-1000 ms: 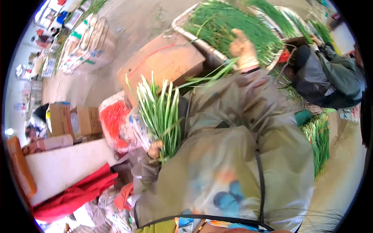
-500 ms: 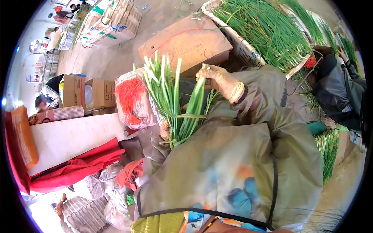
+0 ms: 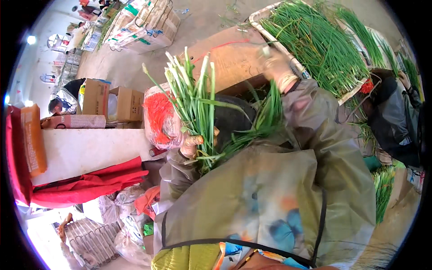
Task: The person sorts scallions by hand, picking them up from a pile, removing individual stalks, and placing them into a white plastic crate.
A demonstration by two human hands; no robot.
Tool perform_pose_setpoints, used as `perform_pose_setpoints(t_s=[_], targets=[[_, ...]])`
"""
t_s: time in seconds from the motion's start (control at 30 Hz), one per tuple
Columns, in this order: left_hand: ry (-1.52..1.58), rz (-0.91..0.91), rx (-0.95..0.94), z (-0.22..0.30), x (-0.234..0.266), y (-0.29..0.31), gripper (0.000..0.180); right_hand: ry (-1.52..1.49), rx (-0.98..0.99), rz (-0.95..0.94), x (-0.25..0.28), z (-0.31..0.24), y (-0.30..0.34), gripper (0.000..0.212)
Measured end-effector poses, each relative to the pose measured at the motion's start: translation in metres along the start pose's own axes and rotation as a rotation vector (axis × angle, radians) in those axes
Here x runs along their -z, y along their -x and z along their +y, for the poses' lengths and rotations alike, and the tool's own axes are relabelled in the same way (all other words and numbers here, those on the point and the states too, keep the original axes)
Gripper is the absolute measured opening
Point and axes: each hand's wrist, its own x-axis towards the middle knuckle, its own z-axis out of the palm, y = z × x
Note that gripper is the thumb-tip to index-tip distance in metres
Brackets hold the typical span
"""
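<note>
My left hand (image 3: 192,146) is closed round a bunch of green onions (image 3: 198,99), white root ends up, at the left side of my lap. A loose leaf crosses the bunch. My right hand (image 3: 276,67), in a pale glove with a band at the wrist, is smeared by motion above the brown board. Pale stalk ends seem to stick out past its fingers. More green onion leaves (image 3: 271,108) trail below that wrist and bend toward the left hand. A dull green apron (image 3: 252,180) covers my lap.
A white crate (image 3: 292,63) piled with long green stalks (image 3: 319,49) stands at the far right. The brown board (image 3: 225,54) lies ahead. Red ties (image 3: 158,112) rest on a bag at left, near cardboard boxes (image 3: 96,98). Another person (image 3: 393,117) sits at the right.
My right hand has swung right and away with stalks parting from the bunch. The left hand has stayed with its bunch, now more upright. The whole view has shifted slightly.
</note>
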Motion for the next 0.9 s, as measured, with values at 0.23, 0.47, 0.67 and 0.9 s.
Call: perform_pose_setpoints(t_s=[0.23,0.47,0.67,0.9], targets=[[0.243,-0.01,0.002,0.009,-0.039,-0.005,0.08,-0.277,-0.446,-0.465,-0.043,-0.012,0.03,0.012],[0.304,0.074,-0.133,-0.002,-0.03,-0.005,0.071,0.026,-0.029,0.168,0.029,-0.001,-0.023,0.018],[0.229,-0.082,0.042,0.005,-0.028,-0.009,0.066,-0.278,-0.254,-0.276,-0.021,-0.014,0.015,0.042],[0.152,-0.195,0.023,-0.008,-0.005,-0.016,0.058,0.138,-0.171,-0.569,-0.03,-0.01,0.025,0.019]])
